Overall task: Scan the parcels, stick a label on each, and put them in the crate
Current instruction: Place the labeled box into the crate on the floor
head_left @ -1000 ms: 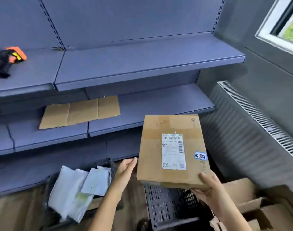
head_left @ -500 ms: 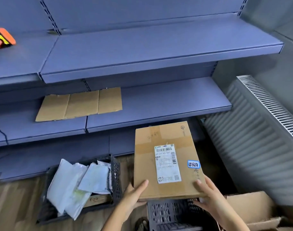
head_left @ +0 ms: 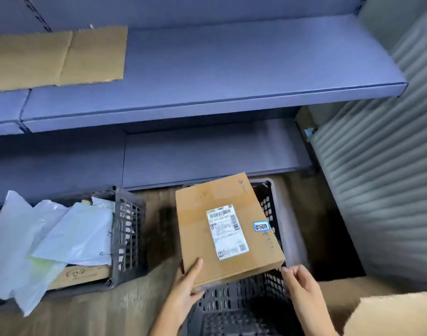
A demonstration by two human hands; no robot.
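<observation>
Since half a second ago the box has come down from in front of the lower shelf to the mouth of the crate, and the orange scanner has left the view.

Head view:
- Box position: over the dark crate on the floor, covering most of its opening. It appears tilted, with the near edge held up. Whether the far end rests on the crate cannot be told.
- Left hand: grips the near left corner, thumb on the top face, fingers underneath.
- Right hand: at the near right corner, fingers loosely bent. Contact with the box cannot be told.
- Marks on the box: a white shipping label and, just beside it, a small blue sticker.
- Second crate: to the left, holding pale mailers on top of a flat carton.
- Shelf: carries a cardboard sheet.

Progress, as a judgement: with the sticker on, labelling of this box looks done. Scanning cannot be confirmed from here. The step in hand is placement, which is nearly complete; lowering and release remain. Whether the mailers are waiting or finished cannot be told.
</observation>
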